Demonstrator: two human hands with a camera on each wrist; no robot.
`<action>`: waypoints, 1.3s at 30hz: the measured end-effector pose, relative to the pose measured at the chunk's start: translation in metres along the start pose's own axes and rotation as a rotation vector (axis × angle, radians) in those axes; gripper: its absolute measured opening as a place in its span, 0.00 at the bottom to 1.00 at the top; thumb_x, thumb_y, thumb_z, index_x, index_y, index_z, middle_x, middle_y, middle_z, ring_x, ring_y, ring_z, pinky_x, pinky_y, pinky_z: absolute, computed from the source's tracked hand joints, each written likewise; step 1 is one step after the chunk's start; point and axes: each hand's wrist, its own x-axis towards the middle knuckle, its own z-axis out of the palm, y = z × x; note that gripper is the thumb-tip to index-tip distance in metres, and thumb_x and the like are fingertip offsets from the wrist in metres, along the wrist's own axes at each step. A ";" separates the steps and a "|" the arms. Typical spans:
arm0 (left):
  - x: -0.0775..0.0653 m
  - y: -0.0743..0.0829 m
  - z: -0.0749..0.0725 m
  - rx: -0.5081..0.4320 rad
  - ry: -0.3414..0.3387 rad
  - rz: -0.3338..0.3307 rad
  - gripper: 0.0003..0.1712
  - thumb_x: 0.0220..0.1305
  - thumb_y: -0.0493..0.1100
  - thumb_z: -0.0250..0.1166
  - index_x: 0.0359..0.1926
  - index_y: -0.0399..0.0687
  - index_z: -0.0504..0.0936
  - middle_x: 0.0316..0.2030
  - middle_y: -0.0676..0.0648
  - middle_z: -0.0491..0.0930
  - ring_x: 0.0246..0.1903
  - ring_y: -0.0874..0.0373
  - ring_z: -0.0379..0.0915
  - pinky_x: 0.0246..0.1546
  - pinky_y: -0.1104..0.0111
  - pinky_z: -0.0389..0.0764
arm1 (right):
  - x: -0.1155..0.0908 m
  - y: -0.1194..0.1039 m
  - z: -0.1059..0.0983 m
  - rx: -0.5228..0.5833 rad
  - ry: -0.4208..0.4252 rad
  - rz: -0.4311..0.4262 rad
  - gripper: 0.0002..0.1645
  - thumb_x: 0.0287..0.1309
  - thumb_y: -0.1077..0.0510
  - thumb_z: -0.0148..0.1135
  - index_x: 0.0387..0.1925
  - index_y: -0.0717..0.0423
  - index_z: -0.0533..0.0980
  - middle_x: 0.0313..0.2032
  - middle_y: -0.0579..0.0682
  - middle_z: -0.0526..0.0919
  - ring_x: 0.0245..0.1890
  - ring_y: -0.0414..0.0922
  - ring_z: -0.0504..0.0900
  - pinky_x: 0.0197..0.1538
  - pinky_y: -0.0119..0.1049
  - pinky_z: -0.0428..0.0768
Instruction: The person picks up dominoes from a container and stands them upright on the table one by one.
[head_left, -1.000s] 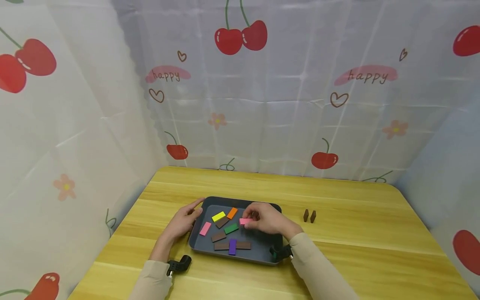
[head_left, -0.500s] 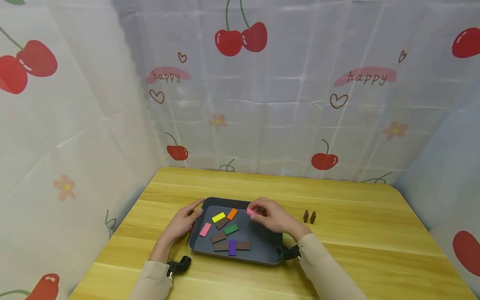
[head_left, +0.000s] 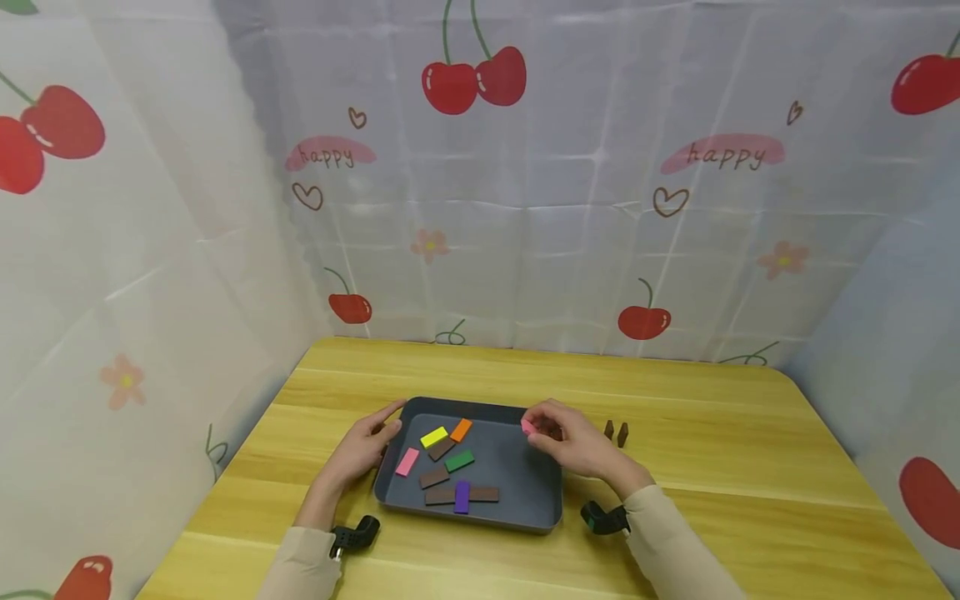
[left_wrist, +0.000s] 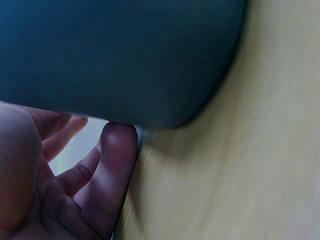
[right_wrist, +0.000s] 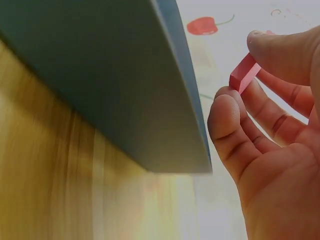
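My right hand (head_left: 581,443) pinches a small pink block (right_wrist: 244,74) between thumb and fingertips, over the right rim of a dark grey tray (head_left: 521,479). My left hand (head_left: 354,450) rests at the tray's left side, its fingers fairly straight; the left wrist view has a fingertip touching the outer wall. Lying in the tray are a yellow block (head_left: 433,437), an orange block (head_left: 461,430), a green block (head_left: 460,461), another pink block (head_left: 407,462) and several brown blocks (head_left: 434,477). A purple block (head_left: 462,497) lies across a brown strip near the front.
Two dark brown blocks (head_left: 622,435) stand upright, side by side and apart, on the wooden table (head_left: 705,467) right of the tray, just beyond my right hand. Cherry-printed curtains (head_left: 517,217) close off the back and left side.
My right hand has moved right with the pink block, from above the middle of the tray to its right rim. My left hand and the other blocks stay put.
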 end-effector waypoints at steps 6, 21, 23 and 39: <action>-0.001 0.000 0.000 0.004 0.006 0.002 0.27 0.80 0.51 0.55 0.76 0.65 0.68 0.32 0.44 0.72 0.21 0.58 0.65 0.22 0.70 0.71 | -0.014 0.009 -0.008 0.007 0.048 0.038 0.09 0.70 0.56 0.65 0.50 0.49 0.79 0.43 0.44 0.79 0.42 0.44 0.79 0.42 0.32 0.78; -0.001 -0.002 0.001 -0.014 0.003 -0.011 0.27 0.80 0.51 0.56 0.76 0.65 0.68 0.36 0.43 0.74 0.23 0.57 0.68 0.24 0.70 0.73 | -0.039 0.029 -0.028 0.024 0.121 0.090 0.10 0.69 0.59 0.66 0.49 0.53 0.79 0.43 0.46 0.80 0.45 0.48 0.81 0.45 0.34 0.80; 0.000 -0.003 0.001 -0.014 0.003 -0.010 0.27 0.80 0.51 0.56 0.76 0.66 0.69 0.36 0.43 0.74 0.23 0.57 0.68 0.24 0.70 0.74 | -0.041 0.031 -0.030 0.015 0.130 0.101 0.10 0.69 0.59 0.65 0.50 0.54 0.79 0.44 0.45 0.80 0.45 0.47 0.82 0.46 0.34 0.80; 0.001 -0.004 0.001 -0.008 0.007 -0.013 0.27 0.79 0.52 0.57 0.75 0.68 0.69 0.36 0.42 0.74 0.23 0.56 0.68 0.24 0.70 0.73 | -0.067 0.043 -0.057 0.061 0.219 0.183 0.14 0.72 0.58 0.63 0.55 0.57 0.76 0.45 0.54 0.82 0.42 0.52 0.83 0.42 0.35 0.82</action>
